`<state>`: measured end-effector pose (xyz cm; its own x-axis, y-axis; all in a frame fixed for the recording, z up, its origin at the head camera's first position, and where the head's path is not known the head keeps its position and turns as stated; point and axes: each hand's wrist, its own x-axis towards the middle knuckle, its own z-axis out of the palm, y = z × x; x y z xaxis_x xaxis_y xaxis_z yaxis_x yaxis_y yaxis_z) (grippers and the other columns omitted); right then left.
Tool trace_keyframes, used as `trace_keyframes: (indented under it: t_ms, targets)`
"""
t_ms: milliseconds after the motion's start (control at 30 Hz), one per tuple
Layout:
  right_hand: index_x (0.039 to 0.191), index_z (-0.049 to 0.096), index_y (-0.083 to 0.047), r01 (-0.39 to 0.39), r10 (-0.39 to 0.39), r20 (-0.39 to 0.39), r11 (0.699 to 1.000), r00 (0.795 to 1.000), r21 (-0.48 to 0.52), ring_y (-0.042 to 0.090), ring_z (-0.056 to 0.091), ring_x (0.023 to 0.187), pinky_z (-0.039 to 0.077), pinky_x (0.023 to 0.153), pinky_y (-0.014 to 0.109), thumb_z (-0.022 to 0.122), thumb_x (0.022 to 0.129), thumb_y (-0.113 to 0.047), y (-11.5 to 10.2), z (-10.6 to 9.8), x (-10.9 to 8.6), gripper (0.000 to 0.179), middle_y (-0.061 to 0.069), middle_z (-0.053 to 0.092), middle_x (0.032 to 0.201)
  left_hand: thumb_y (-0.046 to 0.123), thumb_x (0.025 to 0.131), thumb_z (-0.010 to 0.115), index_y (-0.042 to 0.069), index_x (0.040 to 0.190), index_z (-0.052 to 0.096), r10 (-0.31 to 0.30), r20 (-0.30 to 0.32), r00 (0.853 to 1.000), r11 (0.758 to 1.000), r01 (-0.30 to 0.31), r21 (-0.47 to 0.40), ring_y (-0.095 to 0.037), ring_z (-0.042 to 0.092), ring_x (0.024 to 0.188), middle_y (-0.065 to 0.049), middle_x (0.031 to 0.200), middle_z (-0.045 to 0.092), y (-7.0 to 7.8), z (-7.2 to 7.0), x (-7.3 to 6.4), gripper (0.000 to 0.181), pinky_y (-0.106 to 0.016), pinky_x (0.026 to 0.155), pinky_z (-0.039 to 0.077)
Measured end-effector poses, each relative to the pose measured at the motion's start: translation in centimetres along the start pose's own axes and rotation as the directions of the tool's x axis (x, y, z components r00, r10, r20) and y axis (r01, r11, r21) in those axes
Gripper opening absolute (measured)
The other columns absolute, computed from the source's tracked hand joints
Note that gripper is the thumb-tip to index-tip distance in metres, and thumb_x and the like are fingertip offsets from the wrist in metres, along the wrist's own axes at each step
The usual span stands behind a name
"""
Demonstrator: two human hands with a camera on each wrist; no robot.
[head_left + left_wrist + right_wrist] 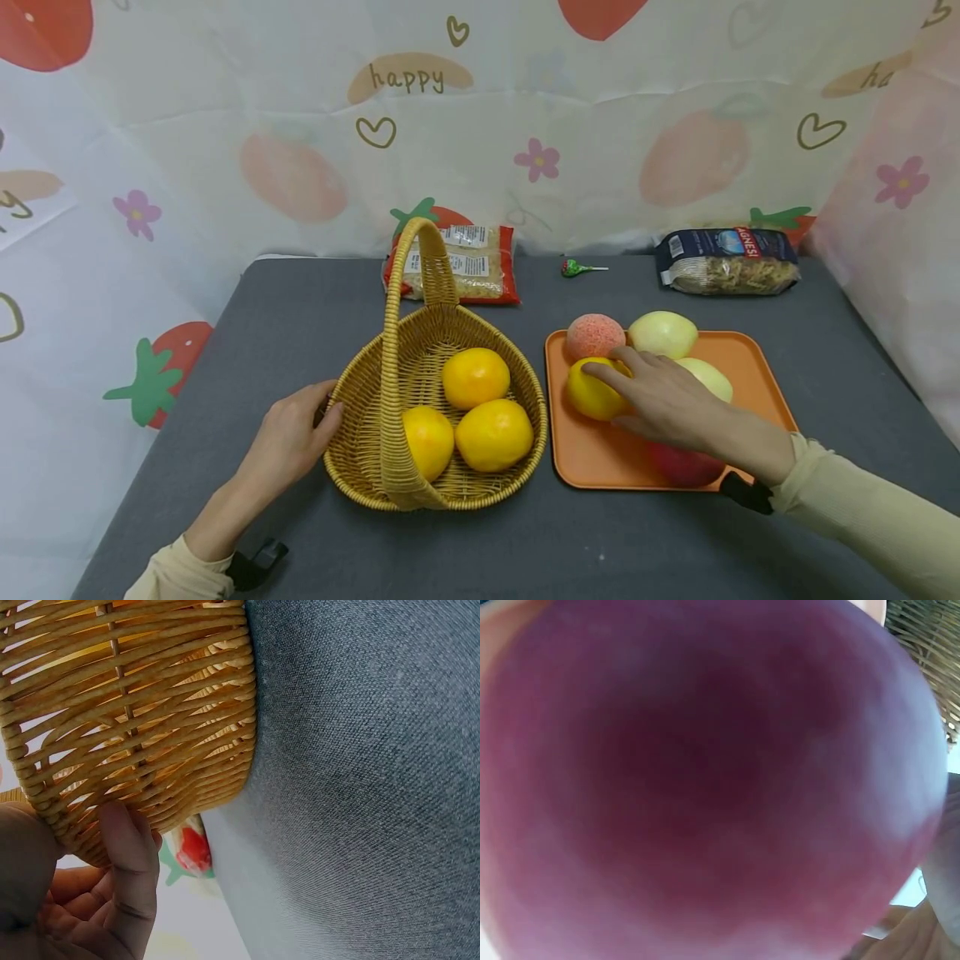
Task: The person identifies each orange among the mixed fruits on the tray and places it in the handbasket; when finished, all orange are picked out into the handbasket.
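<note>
A wicker basket with a tall handle stands left of centre, holding three yellow-orange fruits. My left hand grips its left rim, thumb and fingers pinching the weave in the left wrist view. On the orange tray to the right, my right hand holds a yellow fruit between thumb and fingers. A pink, rough-skinned ball-like fruit and two pale yellow-green fruits lie around it. Partly beneath my right wrist is a dark red fruit, which fills most of the right wrist view.
Along the back edge lie a red-trimmed clear food bag behind the basket, a green-wrapped lollipop and a dark blue pasta bag. A patterned cloth hangs behind the grey-covered table.
</note>
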<state>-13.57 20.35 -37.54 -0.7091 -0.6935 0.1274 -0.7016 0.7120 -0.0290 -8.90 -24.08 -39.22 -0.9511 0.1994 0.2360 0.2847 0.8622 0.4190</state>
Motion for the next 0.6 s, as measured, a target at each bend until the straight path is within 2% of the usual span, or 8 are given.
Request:
trace_keyframes:
  t_ms: [600]
  targets:
    - [0.133,0.051,-0.013,0.018,-0.018,-0.005,1.000,1.000,0.014,0.022,0.058,0.077,0.050,0.081,0.043,0.088,0.072,-0.023,-0.08,-0.11,0.24,0.072,0.015,0.054,0.115,0.008,0.096,0.056,-0.002,0.121,0.064,-0.002,0.005,1.000,1.000,0.002,-0.004,-0.024,0.066,0.085,-0.017,0.105,0.069,-0.01,-0.07,0.04,0.028,-0.043,0.072,0.052]
